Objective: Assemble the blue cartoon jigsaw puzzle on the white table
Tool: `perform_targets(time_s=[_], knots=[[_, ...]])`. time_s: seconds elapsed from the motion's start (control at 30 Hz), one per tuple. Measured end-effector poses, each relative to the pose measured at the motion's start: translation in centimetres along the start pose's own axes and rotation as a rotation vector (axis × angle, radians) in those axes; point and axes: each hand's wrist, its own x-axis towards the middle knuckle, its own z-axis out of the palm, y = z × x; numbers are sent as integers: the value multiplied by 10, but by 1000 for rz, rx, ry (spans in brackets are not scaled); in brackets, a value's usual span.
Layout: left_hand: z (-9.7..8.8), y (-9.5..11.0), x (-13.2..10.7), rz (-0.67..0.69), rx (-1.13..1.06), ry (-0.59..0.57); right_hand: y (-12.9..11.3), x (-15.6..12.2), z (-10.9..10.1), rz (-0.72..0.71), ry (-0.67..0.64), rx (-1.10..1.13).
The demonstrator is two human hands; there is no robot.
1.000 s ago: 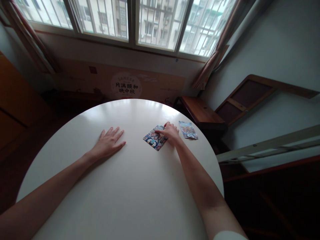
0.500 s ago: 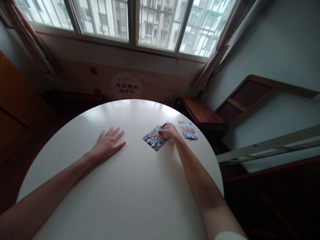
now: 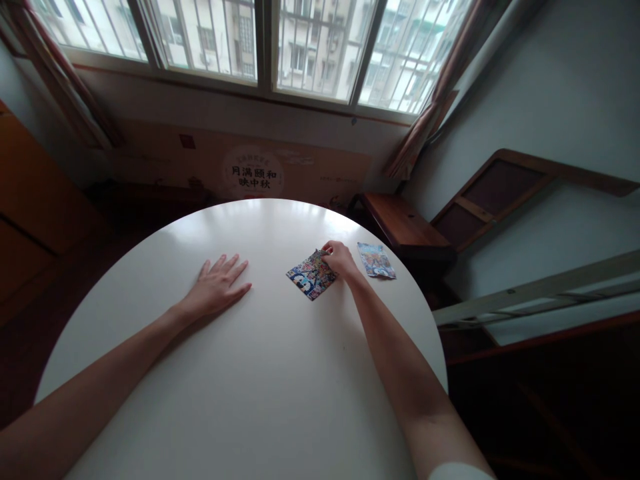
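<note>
A square picture card, crowded with small colourful figures and a large blue-and-white character near its front corner, lies on the round white table. My right hand is closed at the card's right corner, thumb and fingers pinched there and partly hiding that edge. To the right of this hand lies a crinkled packet with a similar print, untouched. On the left side of the table my left hand rests palm down, fingers spread, apart from the card and holding nothing.
Beyond the table's far right edge stands a brown wooden bench or low stool. A pale metal rail runs along the right side. Barred windows and a printed banner are behind the table.
My right thumb has drawn back from the card's face towards its right corner, and the fingers are curled more. The card has shifted very slightly right and away. My left hand has not moved.
</note>
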Motion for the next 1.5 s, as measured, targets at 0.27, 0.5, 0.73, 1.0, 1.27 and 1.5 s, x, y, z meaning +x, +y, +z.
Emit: perform_targets(time_s=[0.27,0.5,0.73,1.0,1.27,1.5], knots=[[2,-1,1,-1,-8,7,-20,-13,-10,-148,140,-182],[1,-1,0,-3,-9,7,-21,-14,-13,-154,-27,-155],[2,-1,0,-7,-14,-4,-14,-12,-15,132,-108,-327],[-1,0,-1,-13,-24,-11,-3,-4,-8,175,-165,-191],[2,-2,0,-5,-24,-3,-1,-4,-4,133,-156,-54],[2,-3,1,-2,-21,-4,-22,-13,-3,105,-212,-125]])
